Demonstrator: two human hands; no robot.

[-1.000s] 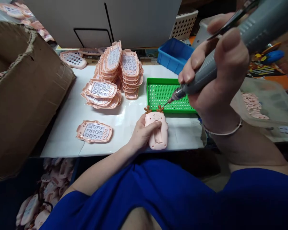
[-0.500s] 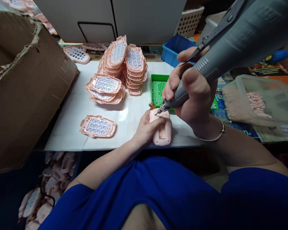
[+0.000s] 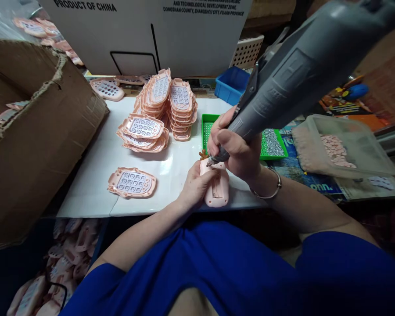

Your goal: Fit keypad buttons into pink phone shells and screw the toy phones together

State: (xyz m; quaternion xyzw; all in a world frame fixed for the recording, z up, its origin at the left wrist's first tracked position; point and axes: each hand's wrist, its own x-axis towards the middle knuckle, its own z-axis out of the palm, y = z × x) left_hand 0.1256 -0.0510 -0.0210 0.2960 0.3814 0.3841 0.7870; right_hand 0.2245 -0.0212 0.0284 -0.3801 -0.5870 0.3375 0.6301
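Just below frame centre, a pink casing (image 3: 222, 191) is being pinched by the left hand (image 3: 195, 186), seemingly for steadiness; a power screwdriver (image 3: 283, 90) is being gripped aslant by the right hand (image 3: 239, 151), presumably so its tip meets the casing's top.

My right hand (image 3: 238, 151) sits farther toward eight o'clock than a second ago, bringing the grey driver (image 3: 283, 87) from the one o'clock antler of the pink casing (image 3: 217, 195) to its eleven o'clock corner. Silvery bits (image 3: 272, 142) now show at the three o'clock end of the green tray (image 3: 202, 131).
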